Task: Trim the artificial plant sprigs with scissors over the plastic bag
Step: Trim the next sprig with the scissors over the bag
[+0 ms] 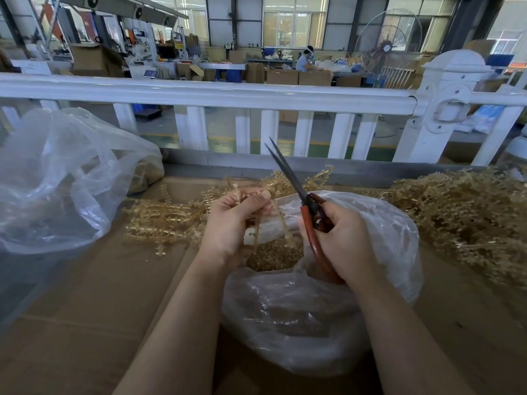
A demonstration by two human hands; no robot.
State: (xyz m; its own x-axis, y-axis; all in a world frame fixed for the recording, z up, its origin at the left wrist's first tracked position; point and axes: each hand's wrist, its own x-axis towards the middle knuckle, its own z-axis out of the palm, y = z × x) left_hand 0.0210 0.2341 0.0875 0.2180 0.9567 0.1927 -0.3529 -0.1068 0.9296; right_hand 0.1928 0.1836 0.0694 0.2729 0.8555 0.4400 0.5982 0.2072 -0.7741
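Holding a cluster of golden artificial plant sprigs [258, 199] in the left hand [231, 223], fingers curled tight around the stems, right above the open mouth of the clear plastic bag [313, 309]. Gripping the red-handled scissors [302, 201] in the right hand [339, 240], fingers wrapped through and around the handles, blades slightly parted and pointing up and away, not yet on any stem. Already holding a heap of golden trimmings [273, 256] inside the bag. Risking, by judgement, a nick to the left fingertips, since the stems sit short in the fist and the blades must come close to the thumb. Risking also a snip through the thin bag film bunched just beside the handles, or offcuts flying past the rim onto the cardboard-covered table [85, 295] if the cut lands off-centre. Lying loose beside the left hand, more sprigs [162, 220]; further right, a large tangled pile of sprigs [470, 218]; to the left, a second clear bag [57, 181]. Standing behind the table, a white railing [228, 94], then boxes, a standing fan [387, 44] and a seated person [305, 59] far back. No readable writing or brand anywhere; distant signs too small to make out.
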